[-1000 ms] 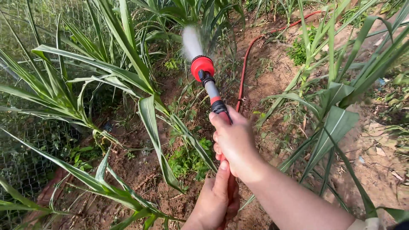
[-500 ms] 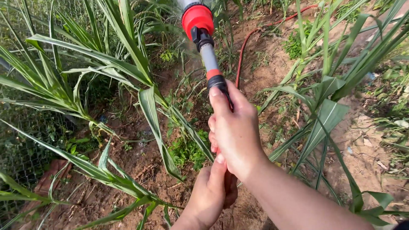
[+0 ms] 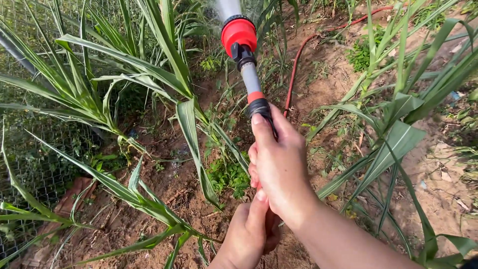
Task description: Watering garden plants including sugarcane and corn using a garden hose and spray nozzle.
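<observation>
My right hand [image 3: 279, 164] grips the handle of a hose spray nozzle [image 3: 246, 65], which has a grey barrel and a red head pointing up and away. Water sprays from the red head at the top edge of the view. My left hand [image 3: 249, 236] sits just below the right one, closed around the lower end of the same handle, thumb pointing up. A red hose [image 3: 294, 69] runs over the soil behind the nozzle.
Tall long-leaved green plants [image 3: 149, 74] stand to the left and right [image 3: 398, 114] of a bare soil strip [image 3: 328, 79]. Low weeds [image 3: 226, 174] grow under the nozzle. A wire mesh fence [image 3: 30, 164] lines the left side.
The nozzle rose toward the top of the view from a second ago, then shifted slightly right. Both hands kept their grip.
</observation>
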